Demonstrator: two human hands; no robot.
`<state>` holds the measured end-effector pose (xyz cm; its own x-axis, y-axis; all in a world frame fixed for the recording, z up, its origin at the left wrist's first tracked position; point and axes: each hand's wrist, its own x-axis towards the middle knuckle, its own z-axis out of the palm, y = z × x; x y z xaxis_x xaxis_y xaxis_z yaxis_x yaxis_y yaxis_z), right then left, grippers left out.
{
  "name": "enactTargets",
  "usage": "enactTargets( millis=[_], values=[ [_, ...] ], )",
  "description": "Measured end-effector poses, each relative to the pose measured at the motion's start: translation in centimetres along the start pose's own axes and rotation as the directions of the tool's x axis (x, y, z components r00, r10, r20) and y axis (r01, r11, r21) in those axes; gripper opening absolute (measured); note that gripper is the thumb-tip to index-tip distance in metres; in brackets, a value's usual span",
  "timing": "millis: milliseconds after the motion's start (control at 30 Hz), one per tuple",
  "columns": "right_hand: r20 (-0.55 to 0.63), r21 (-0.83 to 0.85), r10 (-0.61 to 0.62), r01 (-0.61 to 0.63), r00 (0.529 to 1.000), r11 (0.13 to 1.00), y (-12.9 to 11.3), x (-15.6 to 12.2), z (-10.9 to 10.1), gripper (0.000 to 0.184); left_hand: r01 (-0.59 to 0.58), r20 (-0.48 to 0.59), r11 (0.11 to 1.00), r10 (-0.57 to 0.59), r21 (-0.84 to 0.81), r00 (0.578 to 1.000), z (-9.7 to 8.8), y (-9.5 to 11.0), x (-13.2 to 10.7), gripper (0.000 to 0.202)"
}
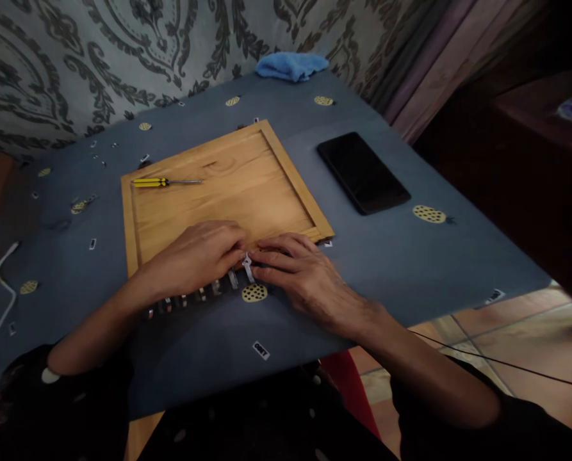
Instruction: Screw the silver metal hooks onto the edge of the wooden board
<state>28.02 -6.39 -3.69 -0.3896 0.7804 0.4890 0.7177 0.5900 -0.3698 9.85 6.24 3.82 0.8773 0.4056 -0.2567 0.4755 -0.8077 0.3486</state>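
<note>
A wooden board with a raised frame (232, 192) lies on the table, and both hands meet at its near edge. A small bent silvery metal piece (248, 267) stands out from that edge between my fingertips; its exact kind does not show. My left hand (202, 256) is closed, its thumb and fingers pinched beside the metal piece, with the tips partly hidden. My right hand (305, 275) presses its fingertips against the piece from the right. Several similar metal pieces (201, 294) form a row leftward under my left hand. A yellow-handled screwdriver (163, 183) rests on the board.
The table wears a blue-grey pineapple-print cover (362, 275). A black phone or tablet (362, 171) lies right of the board. A blue cloth (291, 66) sits at the back, against a patterned curtain (170, 51). A white cable (8, 288) runs along the left.
</note>
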Motion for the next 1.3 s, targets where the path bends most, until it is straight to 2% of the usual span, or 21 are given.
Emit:
enactTargets(
  millis=[100,433,567,733,967,1133,1300],
  values=[
    [0.004,-0.001,0.012,-0.012,1.0,1.0,0.0,0.0,0.0,0.032,-0.013,0.0,1.0,0.013,0.004,1.0,-0.1,0.0,0.1,0.017],
    [-0.002,-0.01,0.005,-0.005,1.0,1.0,-0.1,-0.1,-0.1,0.031,0.045,-0.03,0.997,-0.047,-0.06,0.998,0.0,0.1,-0.2,0.022],
    [-0.009,-0.014,0.008,-0.008,1.0,1.0,-0.1,0.0,-0.1,0.032,0.031,-0.098,0.984,-0.048,-0.173,0.994,0.2,0.3,-1.0,0.019],
    [-0.01,0.006,0.012,-0.012,1.0,1.0,-0.1,0.0,-0.1,0.032,0.052,-0.184,0.941,-0.12,-0.334,0.976,1.2,1.0,-3.0,0.021],
    [-0.003,0.011,0.034,-0.034,0.999,0.999,0.0,-0.3,0.2,0.025,0.074,-0.358,0.976,-0.146,-0.207,0.922,4.5,2.2,-4.3,0.067],
    [-0.023,0.002,0.026,-0.026,0.999,1.0,-0.1,-0.2,0.3,0.025,0.059,-0.483,0.984,-0.134,-0.168,0.865,5.9,2.6,-4.2,0.075],
    [-0.025,-0.003,0.023,-0.023,0.999,1.0,-0.1,-0.1,0.2,0.023,0.055,-0.528,0.99,-0.117,-0.132,0.841,6.3,2.8,-4.1,0.079]
  ],
)
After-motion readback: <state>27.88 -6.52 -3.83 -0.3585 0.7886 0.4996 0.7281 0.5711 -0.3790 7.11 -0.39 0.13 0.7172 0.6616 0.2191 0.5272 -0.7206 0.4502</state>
